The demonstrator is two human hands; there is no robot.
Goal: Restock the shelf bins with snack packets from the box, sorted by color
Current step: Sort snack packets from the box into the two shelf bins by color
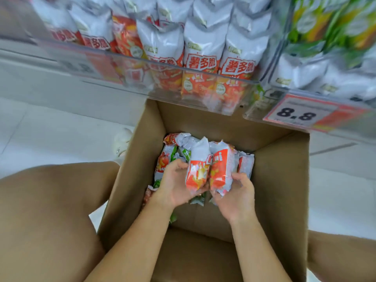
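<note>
Both hands are down inside an open cardboard box [280, 180] that stands on the pale floor [50, 135] below the shelf. The left hand [177, 184] curls its fingers round one red-and-white snack packet [198, 171], held upright. The right hand [237, 195] cups a second red packet [220, 169] from below and the side, its fingers bent round the lower end. The two held packets touch side by side.

Beneath and behind them lie loose packets [179, 140] in the box bottom: at least four more red ones and about three green ones [186, 153], partly hidden, so the count is not exact.

Above, the clear-fronted shelf bin [203, 69] holds red packets standing in rows, four fronts readable along the edge. To its right a second bin [325, 37] holds green packets, blurred. One price tag [301, 113] reading 8.8 hangs beneath it. Two bare knees flank the box.
</note>
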